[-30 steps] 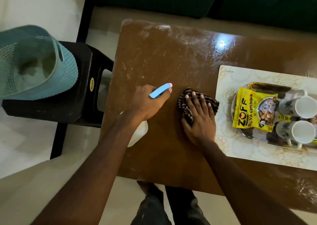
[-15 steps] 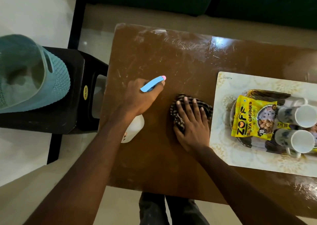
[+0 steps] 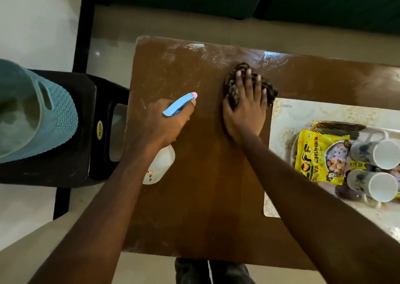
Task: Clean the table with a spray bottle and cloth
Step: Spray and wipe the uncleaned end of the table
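left grip [image 3: 166, 123] wrapped round 1 spray bottle [image 3: 162, 164] | right grip [image 3: 244, 112] flat, pressing 1 cloth [image 3: 232, 88] | 1 table [image 3: 205, 197] | 2 mugs [image 3: 376, 153]

Hidden under the left hand [image 3: 171, 121]: neck of the spray bottle [image 3: 161, 164], body partly behind the forearm, label print too small to read. Covered by the right hand [image 3: 244, 110]: middle of the cloth [image 3: 231, 86]. Cut off: basket [image 3: 62, 114] at the left edge; mugs [image 3: 381, 153], placemat [image 3: 303, 114] and table [image 3: 205, 197] at the right.
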